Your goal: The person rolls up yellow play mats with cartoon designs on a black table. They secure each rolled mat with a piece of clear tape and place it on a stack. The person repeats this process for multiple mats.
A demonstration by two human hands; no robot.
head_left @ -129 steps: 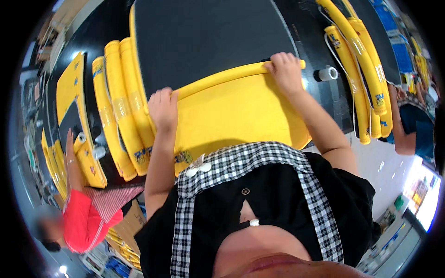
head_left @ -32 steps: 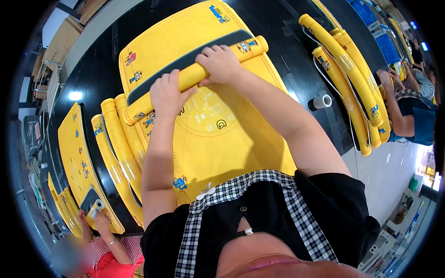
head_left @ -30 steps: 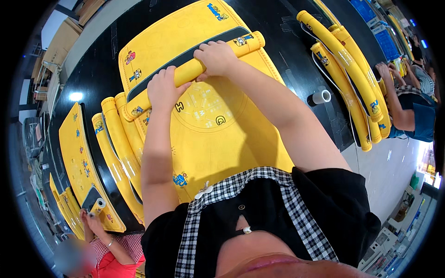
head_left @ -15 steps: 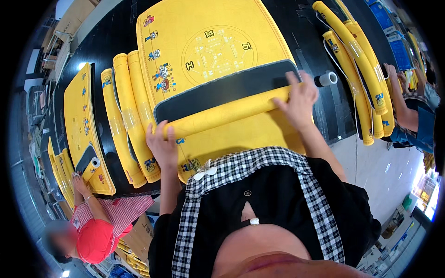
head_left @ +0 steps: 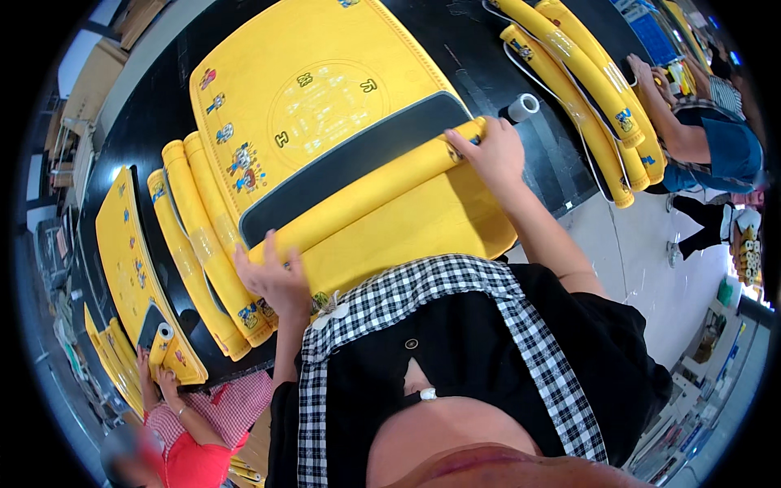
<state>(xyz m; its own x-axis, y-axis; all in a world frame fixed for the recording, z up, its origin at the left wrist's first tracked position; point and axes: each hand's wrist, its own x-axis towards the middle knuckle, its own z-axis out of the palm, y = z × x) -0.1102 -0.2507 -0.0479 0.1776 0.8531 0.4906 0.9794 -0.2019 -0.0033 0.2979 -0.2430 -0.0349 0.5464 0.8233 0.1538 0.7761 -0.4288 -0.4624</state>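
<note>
Across the lower part of a yellow printed mat [head_left: 317, 106] lies a rolled mat [head_left: 370, 187], also yellow, with a strip of dark backing [head_left: 350, 163] showing just beyond it. My right hand [head_left: 492, 154] is curled over the roll's right end, thumb on its near side. At the other end my left hand [head_left: 277, 276] rests on or just above the roll with its fingers spread and slightly blurred. More flat yellow mat [head_left: 407, 236] shows between the roll and my checked apron.
A white-ended tube [head_left: 522, 107] lies past my right hand on the black table. Rolled yellow mats are stacked at left [head_left: 191, 244] and right [head_left: 569, 89]. A co-worker in red [head_left: 195, 455] handles another mat [head_left: 134, 268] at far left; another person's arm [head_left: 667, 122] is at far right.
My right hand has gone from spread fingers to a grip round the roll's end. The left hand's fingers have lifted and spread. The whole view has shifted, with the mats now further left.
</note>
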